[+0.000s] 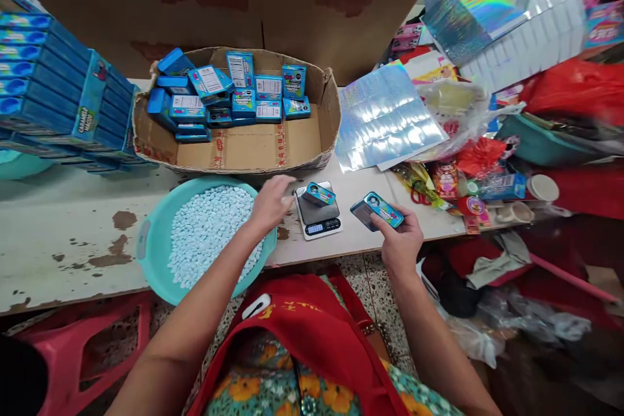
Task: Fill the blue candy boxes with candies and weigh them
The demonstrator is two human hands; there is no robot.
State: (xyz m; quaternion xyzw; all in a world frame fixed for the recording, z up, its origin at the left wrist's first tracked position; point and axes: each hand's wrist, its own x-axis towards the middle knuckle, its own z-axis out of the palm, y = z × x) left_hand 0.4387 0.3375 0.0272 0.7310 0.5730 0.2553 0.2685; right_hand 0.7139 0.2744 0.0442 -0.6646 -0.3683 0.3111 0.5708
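My right hand (pixel 402 244) grips a blue candy tin (pixel 383 208) with rounded corners, held just off the table edge with its printed face up. My left hand (pixel 270 205) is over the right rim of a turquoise basin (pixel 151 266), slightly smeared by motion. Its fingers are stretched toward the scale, with nothing visible in them. Small pale blue candies (pixel 207 227) fill much of the basin. Between my hands, a small digital scale (pixel 319 221) with a lit display bears another small blue tin (pixel 319 194), lying tilted across the plate.
Behind the basin stands a cut-down cardboard carton (pixel 253 146) with several blue candy packs. Stacked blue boxes (pixel 43 91) rise at the left. To the right lie shiny holographic sheets (pixel 390 117) and cluttered packets. A pink stool (pixel 88 357) is under the table's left side.
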